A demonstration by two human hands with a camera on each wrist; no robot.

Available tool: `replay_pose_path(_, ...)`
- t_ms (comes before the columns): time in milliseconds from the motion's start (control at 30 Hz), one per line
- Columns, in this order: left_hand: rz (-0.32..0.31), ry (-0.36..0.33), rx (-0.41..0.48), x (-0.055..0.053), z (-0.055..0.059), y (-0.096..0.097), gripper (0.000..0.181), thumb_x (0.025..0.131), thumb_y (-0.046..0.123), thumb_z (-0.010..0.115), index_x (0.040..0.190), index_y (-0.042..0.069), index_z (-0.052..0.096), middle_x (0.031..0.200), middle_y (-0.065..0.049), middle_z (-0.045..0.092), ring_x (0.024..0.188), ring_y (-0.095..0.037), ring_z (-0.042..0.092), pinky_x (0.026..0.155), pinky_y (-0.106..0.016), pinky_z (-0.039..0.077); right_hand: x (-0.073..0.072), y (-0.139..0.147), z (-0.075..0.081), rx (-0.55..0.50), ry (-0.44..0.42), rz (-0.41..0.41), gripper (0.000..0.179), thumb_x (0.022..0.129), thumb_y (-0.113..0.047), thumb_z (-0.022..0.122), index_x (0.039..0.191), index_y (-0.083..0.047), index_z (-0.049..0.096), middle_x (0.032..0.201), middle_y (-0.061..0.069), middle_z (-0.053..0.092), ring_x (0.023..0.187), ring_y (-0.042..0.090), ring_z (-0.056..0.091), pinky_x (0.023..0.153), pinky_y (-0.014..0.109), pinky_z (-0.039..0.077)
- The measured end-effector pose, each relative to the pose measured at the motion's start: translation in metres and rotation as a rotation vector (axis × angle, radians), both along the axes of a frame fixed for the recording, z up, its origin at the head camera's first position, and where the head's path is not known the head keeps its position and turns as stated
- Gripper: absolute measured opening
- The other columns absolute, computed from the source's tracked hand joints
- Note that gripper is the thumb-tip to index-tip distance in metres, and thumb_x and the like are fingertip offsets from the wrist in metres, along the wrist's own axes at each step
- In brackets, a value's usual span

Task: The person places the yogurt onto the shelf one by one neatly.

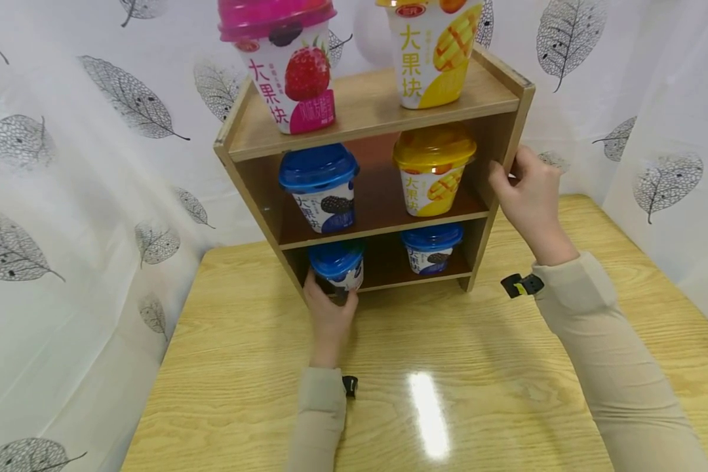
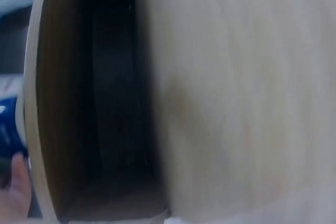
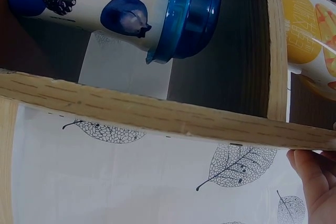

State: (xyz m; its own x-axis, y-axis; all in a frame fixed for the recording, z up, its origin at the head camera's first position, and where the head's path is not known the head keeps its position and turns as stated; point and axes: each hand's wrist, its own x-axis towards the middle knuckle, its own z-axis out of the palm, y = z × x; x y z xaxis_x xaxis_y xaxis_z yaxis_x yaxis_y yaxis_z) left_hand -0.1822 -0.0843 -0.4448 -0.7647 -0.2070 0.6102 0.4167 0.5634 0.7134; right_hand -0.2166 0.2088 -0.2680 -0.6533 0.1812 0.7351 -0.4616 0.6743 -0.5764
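On the bottom tier of a small wooden shelf (image 1: pixel 383 232), at its left end, sits a yogurt cup with a blue lid (image 1: pixel 337 259). My left hand (image 1: pixel 328 321) grips it low down, thumb on the right and fingers on the left. The left wrist view catches the thumb side of that hand (image 2: pixel 14 195) against the cup's blue-and-white side (image 2: pixel 8 129). My right hand (image 1: pixel 531 196) holds the shelf's right side panel by its front edge, thumb in front. In the right wrist view this hand (image 3: pixel 317 184) is partly cut off beside the wooden edge.
Another blue-lidded cup (image 1: pixel 431 252) stands at bottom right. The middle tier bears a blue-lidded cup (image 1: pixel 321 190) and a yellow-lidded one (image 1: pixel 433 170). On top stand a pink strawberry cup (image 1: pixel 297 72) and a yellow mango cup (image 1: pixel 433 59). A leaf-print curtain (image 1: pixel 124 98) hangs behind the wooden table (image 1: pixel 242 367).
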Motion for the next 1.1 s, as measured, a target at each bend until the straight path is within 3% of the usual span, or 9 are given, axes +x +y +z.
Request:
replay_pose_path(100, -0.145, -0.034, 0.018, -0.005, 0.005, -0.012, 0.081, 0.070, 0.018, 0.066, 0.132, -0.006, 0.020, 0.126, -0.025, 0.035, 0.113, -0.036, 0.037, 0.089, -0.050, 0.038, 0.000, 0.000, 0.000, 0.004, -0.001, -0.003, 0.025, 0.083, -0.012, 0.052, 0.092, 0.009, 0.060, 0.088, 0.018, 0.065, 0.075, -0.003, 0.055, 0.061, 0.003, 0.041)
replay_pose_path(200, -0.285, -0.121, 0.060, -0.008, 0.010, -0.020, 0.084, 0.070, 0.014, 0.066, 0.134, -0.005, 0.015, 0.128, -0.026, 0.033, 0.114, -0.037, 0.037, 0.085, -0.052, 0.041, 0.000, 0.000, 0.000, 0.006, -0.008, -0.004, 0.025, 0.083, -0.013, 0.052, 0.092, 0.009, 0.060, 0.088, 0.018, 0.065, 0.074, -0.008, 0.052, 0.061, 0.003, 0.042)
replay_pose_path(267, -0.350, -0.189, 0.071, -0.010, 0.014, -0.025, 0.086, 0.071, 0.011, 0.066, 0.135, -0.004, 0.012, 0.129, -0.026, 0.032, 0.115, -0.037, 0.035, 0.087, -0.052, 0.039, 0.001, 0.000, -0.001, 0.005, -0.014, -0.003, 0.026, 0.083, -0.013, 0.052, 0.093, 0.009, 0.060, 0.089, 0.018, 0.064, 0.075, -0.005, 0.054, 0.062, 0.004, 0.042)
replay_pose_path(467, -0.449, -0.241, 0.073, -0.014, 0.019, -0.030, 0.089, 0.070, 0.003, 0.067, 0.136, -0.004, 0.008, 0.133, -0.027, 0.027, 0.120, -0.038, 0.030, 0.097, -0.052, 0.027, 0.001, 0.000, 0.000, 0.008, -0.024, 0.006, 0.026, 0.084, -0.012, 0.051, 0.097, 0.009, 0.059, 0.092, 0.018, 0.064, 0.080, 0.025, 0.061, 0.063, 0.005, 0.043)
replay_pose_path(533, -0.456, -0.245, 0.088, -0.015, 0.019, -0.029, 0.090, 0.070, 0.001, 0.068, 0.136, -0.003, 0.007, 0.133, -0.026, 0.026, 0.121, -0.037, 0.028, 0.099, -0.052, 0.025, 0.001, -0.001, 0.001, 0.012, -0.020, 0.005, 0.026, 0.084, -0.012, 0.051, 0.097, 0.009, 0.059, 0.092, 0.018, 0.064, 0.080, 0.027, 0.061, 0.063, 0.005, 0.043)
replay_pose_path(633, -0.397, -0.257, 0.083, -0.014, 0.019, -0.024, 0.091, 0.070, 0.004, 0.070, 0.137, -0.001, 0.009, 0.133, -0.024, 0.028, 0.122, -0.034, 0.029, 0.100, -0.048, 0.026, 0.002, -0.001, 0.001, 0.010, -0.008, 0.004, 0.025, 0.084, -0.011, 0.052, 0.096, 0.010, 0.059, 0.091, 0.019, 0.064, 0.079, 0.028, 0.061, 0.063, 0.003, 0.041)
replay_pose_path(867, -0.126, -0.233, 0.159, -0.007, 0.017, 0.001, 0.099, 0.067, 0.024, 0.077, 0.138, 0.003, 0.011, 0.136, -0.019, 0.023, 0.124, -0.031, 0.025, 0.100, -0.047, 0.024, 0.001, 0.000, 0.001, 0.016, -0.006, -0.010, 0.025, 0.083, -0.012, 0.051, 0.094, 0.009, 0.060, 0.090, 0.018, 0.064, 0.077, 0.024, 0.061, 0.062, 0.003, 0.041)
replay_pose_path(1100, 0.157, -0.257, 0.188, -0.007, 0.016, 0.024, 0.106, 0.059, 0.042, 0.079, 0.136, 0.004, 0.017, 0.134, -0.022, 0.020, 0.125, -0.037, 0.018, 0.095, -0.051, 0.030, 0.001, 0.000, 0.000, 0.006, -0.020, -0.002, 0.026, 0.084, -0.013, 0.052, 0.095, 0.008, 0.060, 0.091, 0.016, 0.064, 0.077, -0.002, 0.055, 0.063, 0.005, 0.043)
